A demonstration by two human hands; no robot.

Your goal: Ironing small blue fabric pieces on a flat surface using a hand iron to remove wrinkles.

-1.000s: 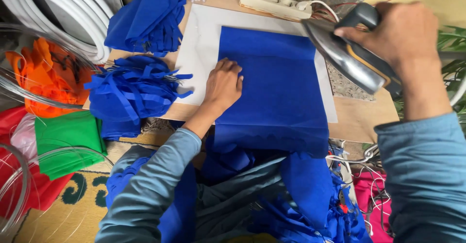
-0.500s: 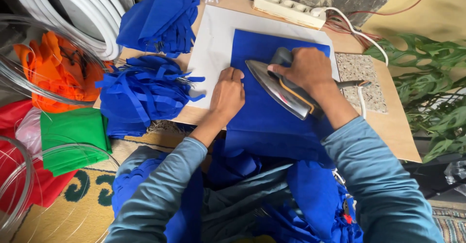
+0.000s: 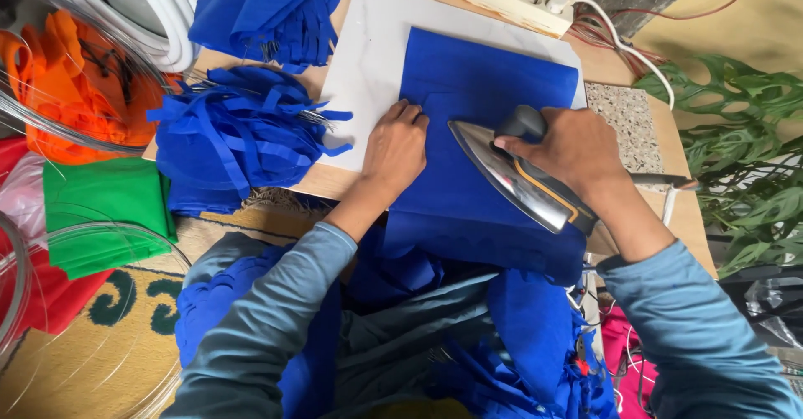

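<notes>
Right hand (image 3: 577,147) closed round the handle of an iron (image 3: 514,176), soleplate pressing the blue cloth (image 3: 485,93). Left hand (image 3: 395,145) flat, fingers spread, pinning the cloth on the white board (image 3: 368,59) mid-desk. Ironing under way; next, probably gliding along the cloth, clear of the fingers. Blue strips (image 3: 238,130) heaped at the desk's left edge.

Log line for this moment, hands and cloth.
left hand: flat on blue cloth | right hand: grips iron on cloth | white board underneath

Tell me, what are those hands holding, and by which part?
The right hand grips the iron by its dark handle. The left hand presses flat on the blue cloth, gripping nothing.
</notes>
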